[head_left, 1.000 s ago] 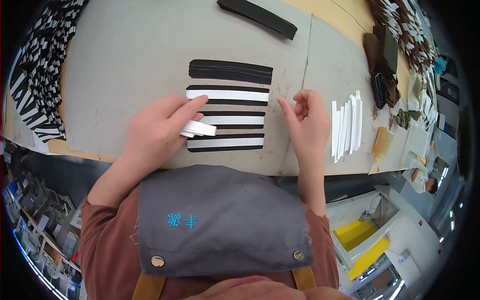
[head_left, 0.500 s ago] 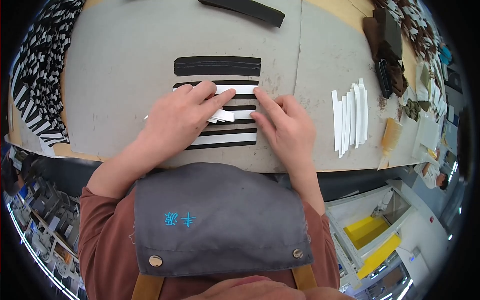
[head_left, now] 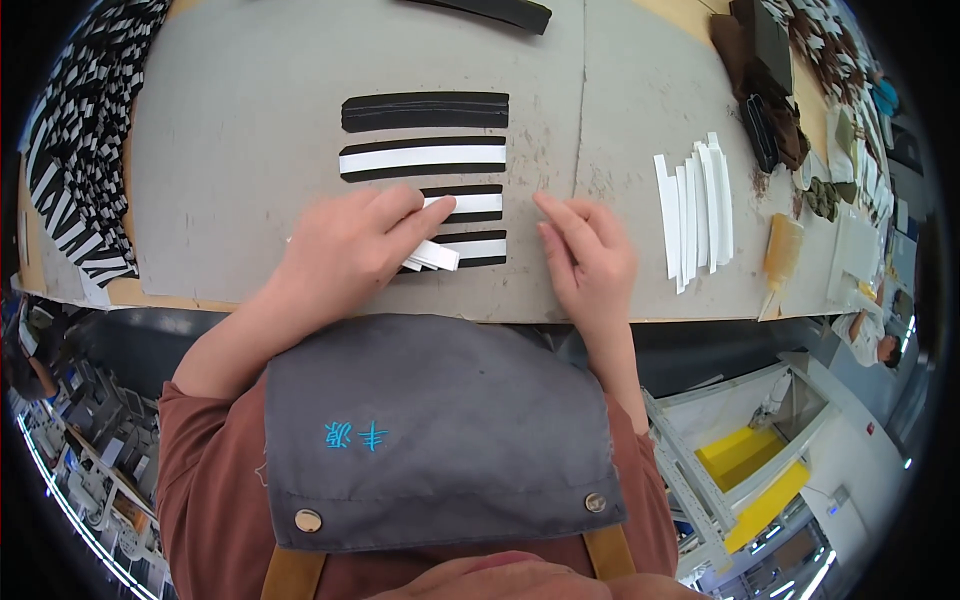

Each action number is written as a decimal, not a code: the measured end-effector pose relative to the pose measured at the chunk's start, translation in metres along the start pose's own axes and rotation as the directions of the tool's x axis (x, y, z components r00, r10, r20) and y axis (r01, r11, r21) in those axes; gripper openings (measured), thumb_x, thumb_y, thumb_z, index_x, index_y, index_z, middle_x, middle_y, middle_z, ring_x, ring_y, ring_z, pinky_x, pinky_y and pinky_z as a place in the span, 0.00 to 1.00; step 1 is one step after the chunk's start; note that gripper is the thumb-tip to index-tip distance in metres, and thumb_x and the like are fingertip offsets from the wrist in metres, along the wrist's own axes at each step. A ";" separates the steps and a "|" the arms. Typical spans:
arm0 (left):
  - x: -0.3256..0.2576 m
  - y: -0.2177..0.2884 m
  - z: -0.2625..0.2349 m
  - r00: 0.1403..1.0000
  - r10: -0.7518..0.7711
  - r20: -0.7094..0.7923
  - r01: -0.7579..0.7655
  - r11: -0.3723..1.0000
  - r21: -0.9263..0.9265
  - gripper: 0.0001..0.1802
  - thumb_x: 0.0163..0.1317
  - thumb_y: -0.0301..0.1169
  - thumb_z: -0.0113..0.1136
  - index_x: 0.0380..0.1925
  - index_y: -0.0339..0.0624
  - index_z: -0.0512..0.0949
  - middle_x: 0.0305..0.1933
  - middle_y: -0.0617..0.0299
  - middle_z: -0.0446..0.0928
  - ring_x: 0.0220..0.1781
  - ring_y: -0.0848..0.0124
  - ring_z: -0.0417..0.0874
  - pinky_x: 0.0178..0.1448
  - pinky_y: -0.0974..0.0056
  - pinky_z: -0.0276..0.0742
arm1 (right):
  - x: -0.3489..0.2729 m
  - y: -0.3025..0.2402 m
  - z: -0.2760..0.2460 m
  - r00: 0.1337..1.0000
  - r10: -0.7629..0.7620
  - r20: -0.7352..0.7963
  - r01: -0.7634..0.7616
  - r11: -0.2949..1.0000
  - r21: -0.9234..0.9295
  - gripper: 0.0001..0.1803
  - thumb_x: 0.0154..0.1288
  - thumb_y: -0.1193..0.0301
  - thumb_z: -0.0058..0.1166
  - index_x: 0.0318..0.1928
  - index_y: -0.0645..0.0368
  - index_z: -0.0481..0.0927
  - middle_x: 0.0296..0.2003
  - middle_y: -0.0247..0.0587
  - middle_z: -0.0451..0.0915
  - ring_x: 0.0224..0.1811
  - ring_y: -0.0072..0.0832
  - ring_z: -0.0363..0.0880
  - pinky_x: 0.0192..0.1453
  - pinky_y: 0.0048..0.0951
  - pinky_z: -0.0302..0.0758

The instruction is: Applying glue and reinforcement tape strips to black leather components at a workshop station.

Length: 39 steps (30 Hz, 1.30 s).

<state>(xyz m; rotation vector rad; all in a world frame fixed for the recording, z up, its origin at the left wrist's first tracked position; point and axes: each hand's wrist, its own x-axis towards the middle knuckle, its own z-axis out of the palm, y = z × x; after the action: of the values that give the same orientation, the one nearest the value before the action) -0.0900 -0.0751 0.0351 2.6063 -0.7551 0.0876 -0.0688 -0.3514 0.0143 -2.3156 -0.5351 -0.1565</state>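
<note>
My left hand (head_left: pixel 350 240) is closed around a few white strips (head_left: pixel 435 256), whose ends stick out under its fingers. One of its fingertips touches the white band on the third black strip (head_left: pixel 485 203), and the hand covers the left part of that strip and of the lowest black strip (head_left: pixel 480 249). Above them lie a black strip with a full white band (head_left: pixel 425 157) and a plain black folded strip (head_left: pixel 428 111). To the right, my right hand (head_left: pixel 592 255) hovers apart from the strips, thumb and index finger separated, holding nothing.
Loose white strips (head_left: pixel 694 210) lie on the grey table (head_left: pixel 240 120) at the right. A glue bottle (head_left: pixel 783 245) and dark brown pieces (head_left: pixel 750 60) are beyond them. A large heap of black-and-white strips (head_left: pixel 85 150) fills the left edge. Another black piece (head_left: pixel 490 12) lies at the top.
My left hand has gone from the second black strip down to the third, uncovering the second's white band. My right hand has drawn back rightward, off the strips. The view has shifted slightly.
</note>
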 end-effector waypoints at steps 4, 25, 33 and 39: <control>-0.002 0.007 0.005 1.000 0.018 0.007 -0.018 1.000 0.014 0.31 0.52 0.22 0.66 0.60 0.52 0.85 0.40 0.68 0.79 0.36 0.70 0.82 0.36 0.63 0.78 | -0.013 -0.009 0.003 0.995 -0.093 0.048 0.097 0.991 -0.096 0.19 0.62 0.70 0.70 0.55 0.49 0.88 0.37 0.30 0.81 0.36 0.30 0.79 0.40 0.34 0.73; 0.001 0.022 0.006 1.000 -0.003 -0.012 0.005 0.994 0.113 0.31 0.51 0.22 0.64 0.59 0.54 0.85 0.37 0.70 0.77 0.35 0.70 0.80 0.35 0.64 0.77 | -0.025 0.003 0.004 0.990 0.099 0.104 -0.115 0.981 0.158 0.19 0.63 0.70 0.68 0.56 0.44 0.88 0.46 0.26 0.81 0.42 0.28 0.79 0.48 0.34 0.69; -0.075 0.006 -0.019 0.993 -0.063 -0.095 0.070 0.995 0.071 0.27 0.51 0.22 0.62 0.54 0.50 0.87 0.32 0.68 0.78 0.30 0.68 0.80 0.32 0.62 0.74 | -0.033 -0.011 0.001 0.982 -0.100 0.163 0.130 0.975 -0.181 0.23 0.62 0.63 0.71 0.59 0.43 0.87 0.48 0.28 0.80 0.46 0.29 0.77 0.54 0.36 0.68; -0.112 0.009 -0.009 0.992 -0.081 -0.094 0.092 0.989 0.114 0.29 0.52 0.22 0.62 0.56 0.53 0.87 0.29 0.69 0.74 0.28 0.72 0.77 0.29 0.63 0.72 | -0.040 -0.012 0.002 0.982 -0.122 0.146 0.148 0.971 -0.187 0.21 0.62 0.61 0.70 0.56 0.44 0.88 0.49 0.28 0.80 0.47 0.29 0.77 0.56 0.36 0.67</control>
<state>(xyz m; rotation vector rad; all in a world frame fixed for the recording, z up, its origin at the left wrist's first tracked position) -0.1895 -0.0224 0.0267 2.7223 -0.6219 0.2283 -0.1100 -0.3558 0.0104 -2.4949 -0.7777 -0.1246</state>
